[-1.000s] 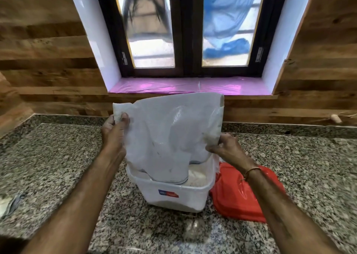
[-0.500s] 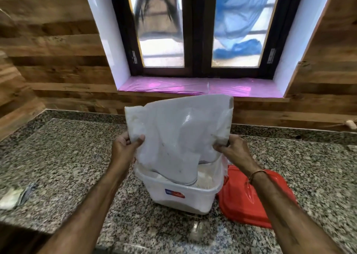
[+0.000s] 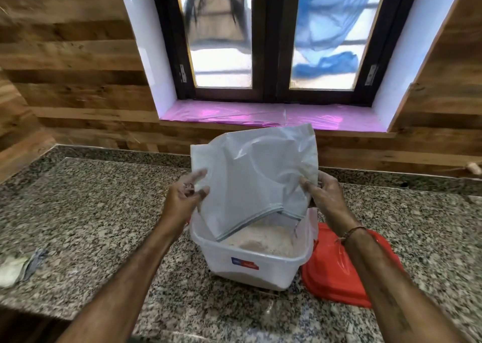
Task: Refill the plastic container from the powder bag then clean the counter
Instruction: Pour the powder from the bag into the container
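Observation:
A white plastic powder bag (image 3: pixel 250 178) hangs upside down, its open mouth just above the white plastic container (image 3: pixel 260 267). My left hand (image 3: pixel 184 199) pinches the bag's left edge between thumb and fingers, and my right hand (image 3: pixel 322 190) grips its right edge. Pale brownish powder (image 3: pixel 263 241) fills much of the container, which stands on the speckled granite counter (image 3: pixel 91 220). The bag looks limp and nearly flat.
A red lid (image 3: pixel 336 267) lies on the counter right of the container, partly under my right forearm. A crumpled cloth (image 3: pixel 18 267) sits at the left near the counter's front edge. A wood-panelled wall and a window sill with pink film (image 3: pixel 260 114) lie behind.
The bag has been lifted up out of the container, so its mouth now clears the rim and the powder surface shows. My left hand's grip has shifted on the bag edge.

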`<state>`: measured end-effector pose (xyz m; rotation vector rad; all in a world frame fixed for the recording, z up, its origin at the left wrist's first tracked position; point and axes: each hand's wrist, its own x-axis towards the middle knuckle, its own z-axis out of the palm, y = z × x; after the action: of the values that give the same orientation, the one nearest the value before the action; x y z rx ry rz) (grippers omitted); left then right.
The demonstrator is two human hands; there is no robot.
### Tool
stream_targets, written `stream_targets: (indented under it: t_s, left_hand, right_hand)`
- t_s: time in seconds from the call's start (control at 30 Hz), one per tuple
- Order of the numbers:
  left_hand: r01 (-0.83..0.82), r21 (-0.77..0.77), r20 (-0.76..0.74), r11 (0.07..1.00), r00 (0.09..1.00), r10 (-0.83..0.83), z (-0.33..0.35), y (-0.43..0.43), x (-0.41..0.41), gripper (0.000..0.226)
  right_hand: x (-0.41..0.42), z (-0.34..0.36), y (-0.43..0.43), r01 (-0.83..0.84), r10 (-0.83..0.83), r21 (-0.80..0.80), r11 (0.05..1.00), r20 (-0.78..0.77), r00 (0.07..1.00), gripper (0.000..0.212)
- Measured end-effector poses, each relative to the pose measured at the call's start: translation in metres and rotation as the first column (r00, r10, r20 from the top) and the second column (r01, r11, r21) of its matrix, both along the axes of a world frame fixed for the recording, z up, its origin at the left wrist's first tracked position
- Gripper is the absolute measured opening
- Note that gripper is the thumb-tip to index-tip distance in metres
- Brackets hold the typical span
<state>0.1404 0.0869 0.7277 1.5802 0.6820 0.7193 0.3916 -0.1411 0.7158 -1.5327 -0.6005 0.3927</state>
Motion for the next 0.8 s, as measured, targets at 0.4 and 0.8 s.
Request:
stream_targets:
  t_s: [0.4, 0.8]
  left_hand:
    - [-0.050, -0.328, 0.194, 0.943, 0.974, 0.119, 0.032, 0.130, -0.038, 0.045]
    - [-0.305, -0.347, -0.167, 0.887, 0.951, 0.261, -0.120, 0.272, -0.245, 0.055]
  right_hand:
    - [-0.052, 0.063, 0.117, -0.007, 0.001, -0.040, 0.999, -0.145, 0.989, 0.024]
    - [-0.206, -0.059, 0.305, -0.139, 0.130, -0.568, 0.811, -0.057, 0.990, 0.032]
